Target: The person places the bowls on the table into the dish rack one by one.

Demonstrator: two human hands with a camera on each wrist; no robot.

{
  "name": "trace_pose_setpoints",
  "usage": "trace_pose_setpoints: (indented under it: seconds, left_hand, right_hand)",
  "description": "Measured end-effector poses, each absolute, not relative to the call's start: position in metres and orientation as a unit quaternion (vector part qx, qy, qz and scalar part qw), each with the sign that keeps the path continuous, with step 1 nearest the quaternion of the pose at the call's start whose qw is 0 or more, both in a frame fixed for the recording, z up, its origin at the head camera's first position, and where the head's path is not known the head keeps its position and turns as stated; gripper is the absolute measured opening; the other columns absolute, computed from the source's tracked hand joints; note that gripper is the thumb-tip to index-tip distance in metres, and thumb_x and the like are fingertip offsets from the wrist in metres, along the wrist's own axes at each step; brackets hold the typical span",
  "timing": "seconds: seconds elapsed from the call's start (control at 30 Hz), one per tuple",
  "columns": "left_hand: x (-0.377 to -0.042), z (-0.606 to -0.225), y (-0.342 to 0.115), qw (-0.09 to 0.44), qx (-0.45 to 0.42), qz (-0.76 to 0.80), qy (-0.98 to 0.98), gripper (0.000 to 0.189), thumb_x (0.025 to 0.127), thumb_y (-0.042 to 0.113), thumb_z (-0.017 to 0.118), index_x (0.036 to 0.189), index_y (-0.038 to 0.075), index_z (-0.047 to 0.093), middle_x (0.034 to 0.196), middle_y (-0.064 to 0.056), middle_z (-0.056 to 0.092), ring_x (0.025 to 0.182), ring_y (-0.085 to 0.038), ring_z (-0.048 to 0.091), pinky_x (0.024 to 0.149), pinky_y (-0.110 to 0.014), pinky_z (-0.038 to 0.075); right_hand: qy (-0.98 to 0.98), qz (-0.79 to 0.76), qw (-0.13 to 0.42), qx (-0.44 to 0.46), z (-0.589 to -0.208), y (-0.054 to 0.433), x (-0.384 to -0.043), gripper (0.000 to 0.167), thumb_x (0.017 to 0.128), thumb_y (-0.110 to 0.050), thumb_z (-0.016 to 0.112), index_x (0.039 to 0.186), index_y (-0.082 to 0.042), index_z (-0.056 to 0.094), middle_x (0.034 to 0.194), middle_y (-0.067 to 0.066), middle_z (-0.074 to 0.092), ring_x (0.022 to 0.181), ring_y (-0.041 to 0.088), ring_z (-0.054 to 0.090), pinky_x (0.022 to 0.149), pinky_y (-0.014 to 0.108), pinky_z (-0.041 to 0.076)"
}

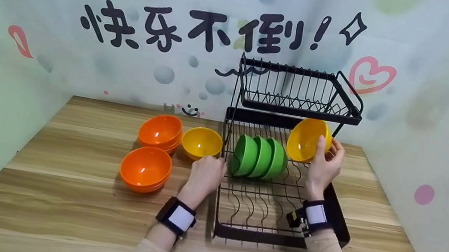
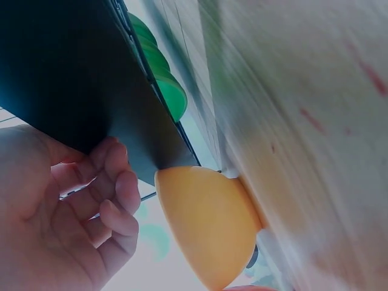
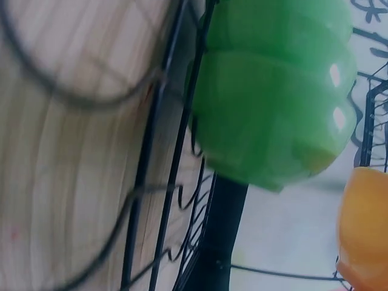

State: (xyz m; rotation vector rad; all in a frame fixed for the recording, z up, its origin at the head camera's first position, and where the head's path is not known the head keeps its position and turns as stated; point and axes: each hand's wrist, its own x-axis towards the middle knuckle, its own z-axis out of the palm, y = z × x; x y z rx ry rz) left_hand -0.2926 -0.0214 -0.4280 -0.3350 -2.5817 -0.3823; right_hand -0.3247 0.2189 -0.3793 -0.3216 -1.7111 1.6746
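My right hand point(image 1: 326, 164) holds a yellow bowl point(image 1: 306, 140) by its right side, thumb inside and fingers behind. The bowl is tilted above the lower tier of a black dish rack point(image 1: 278, 239). In the right wrist view this bowl point(image 3: 365, 230) shows only at the right edge, and the hand is hardly seen. Three green bowls point(image 1: 262, 158) stand on edge in a row in the lower tier. My left hand point(image 1: 207, 176) is at the rack's left side; in the left wrist view its thumb and curled fingers pinch the black side edge point(image 2: 91, 91). Another yellow bowl point(image 1: 201, 143) sits just beyond it.
Two stacks of orange bowls, one behind point(image 1: 160, 131) and one in front point(image 1: 145, 168), stand upright on the wooden table point(image 1: 66, 209) at the left. An upper rack tier point(image 1: 300, 91) overhangs the back. Printed walls enclose the table at the back and sides.
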Motion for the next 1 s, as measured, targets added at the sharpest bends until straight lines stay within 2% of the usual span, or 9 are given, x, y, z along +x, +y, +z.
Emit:
trace_pose_setpoints:
  seconds: [0.4, 0.7, 1.0]
  left_hand:
    - [-0.293, -0.428, -0.022, 0.247, -0.122, -0.144, -0.950, 0.025, 0.092, 0.021, 0.057, 0.079, 0.003, 0.068, 0.071, -0.015, 0.067, 0.067, -0.031, 0.066, 0.055, -0.042, 0.053]
    - [-0.292, -0.427, -0.021, 0.251, -0.120, -0.146, -0.949, 0.025, 0.091, 0.021, 0.058, 0.077, 0.003, 0.067, 0.070, -0.015, 0.067, 0.066, -0.030, 0.065, 0.055, -0.042, 0.053]
    - [-0.291, -0.427, -0.021, 0.235, -0.117, -0.150, -0.953, 0.026, 0.092, 0.021, 0.056, 0.079, 0.002, 0.067, 0.072, -0.016, 0.067, 0.068, -0.032, 0.065, 0.057, -0.043, 0.054]
  right_hand:
    - [-0.702, 0.596, 0.373, -0.109, -0.387, 0.231, -0.327, 0.058, 0.085, -0.043, 0.066, 0.127, -0.005, 0.052, 0.117, 0.011, 0.057, 0.090, 0.011, 0.050, 0.076, 0.020, 0.044]
    - [-0.718, 0.575, 0.378, -0.106, -0.391, 0.231, -0.330, 0.055, 0.084, -0.040, 0.068, 0.124, -0.004, 0.054, 0.113, 0.012, 0.055, 0.087, 0.012, 0.048, 0.073, 0.019, 0.042]
    - [-0.740, 0.552, 0.367, -0.112, -0.394, 0.230, -0.329, 0.056, 0.083, -0.040, 0.068, 0.124, -0.006, 0.054, 0.113, 0.013, 0.052, 0.092, 0.015, 0.049, 0.076, 0.023, 0.046]
